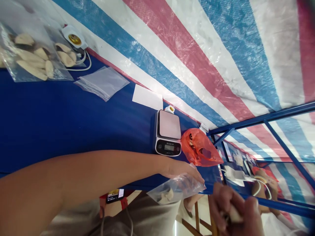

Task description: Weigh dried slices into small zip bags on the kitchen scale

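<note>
My left hand [188, 172] is closed on the upper edge of a clear plastic bag [180, 185], which hangs over the table's front edge above my lap. A few pale pieces [166, 196] lie in the bag's lower corner. Off to the right of the bag, my right hand [236, 213] is blurred, its fingers curled round a pale, cream-coloured piece [235, 214]. That piece's exact kind is not clear. Just beyond my left hand sits an open red plastic bag [200, 149] with brownish and pale bits inside. A white kitchen scale [168, 132] stands beside it, its platform bare.
On the blue table [81, 121] lie a stack of flat clear bags [102, 82], a white paper [147, 96] and filled clear bags of pale slices [34, 60]. A striped sheet [187, 49] rises behind. A phone [115, 195] rests near my lap; another person [267, 186] sits far right.
</note>
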Demonstrator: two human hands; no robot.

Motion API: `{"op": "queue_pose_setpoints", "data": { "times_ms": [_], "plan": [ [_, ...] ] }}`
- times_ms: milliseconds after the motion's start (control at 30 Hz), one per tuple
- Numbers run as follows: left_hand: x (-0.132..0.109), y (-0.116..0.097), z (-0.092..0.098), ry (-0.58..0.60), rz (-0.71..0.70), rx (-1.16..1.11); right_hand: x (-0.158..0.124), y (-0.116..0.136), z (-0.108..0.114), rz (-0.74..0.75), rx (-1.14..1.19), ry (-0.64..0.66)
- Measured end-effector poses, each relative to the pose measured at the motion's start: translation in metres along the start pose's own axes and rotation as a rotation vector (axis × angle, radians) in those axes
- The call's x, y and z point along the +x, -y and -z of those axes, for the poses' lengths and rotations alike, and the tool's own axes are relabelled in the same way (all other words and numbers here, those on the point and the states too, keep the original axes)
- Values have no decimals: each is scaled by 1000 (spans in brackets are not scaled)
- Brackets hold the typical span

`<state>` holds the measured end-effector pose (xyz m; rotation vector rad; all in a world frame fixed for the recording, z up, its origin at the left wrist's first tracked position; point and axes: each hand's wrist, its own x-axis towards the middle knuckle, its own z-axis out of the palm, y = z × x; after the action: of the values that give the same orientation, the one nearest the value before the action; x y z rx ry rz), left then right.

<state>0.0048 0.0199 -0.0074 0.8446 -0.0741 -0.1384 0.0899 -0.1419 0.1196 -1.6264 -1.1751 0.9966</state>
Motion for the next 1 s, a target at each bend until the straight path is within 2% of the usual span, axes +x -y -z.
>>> {"op": "queue_pose_setpoints", "data": {
  "times_ms": [67,100,167,267,400,567,667,833,1000],
  "plan": [
    [3,2,1,-19,23,-18,18,1,10,-29,90,-225],
    [4,2,1,-28,31,-23,26,0,13,-51,75,-293],
    [7,3,3,-43,43,-27,38,-5,18,-81,-78,-345],
    [8,1,4,-53,63,-59,48,-9,23,-49,-365,-347],
    [5,-4,1,1,10,-82,57,0,22,-4,-612,-249],
    [2,-9,-4,154,-98,-30,68,31,8,-30,-854,28],
    [1,-12,-6,216,-119,2,70,48,0,-39,-954,133],
    [-1,-16,-8,271,-141,28,69,58,-4,-80,-993,247],
    [-3,-18,-8,245,-159,68,71,59,-3,-132,-897,321]
  ]
}}
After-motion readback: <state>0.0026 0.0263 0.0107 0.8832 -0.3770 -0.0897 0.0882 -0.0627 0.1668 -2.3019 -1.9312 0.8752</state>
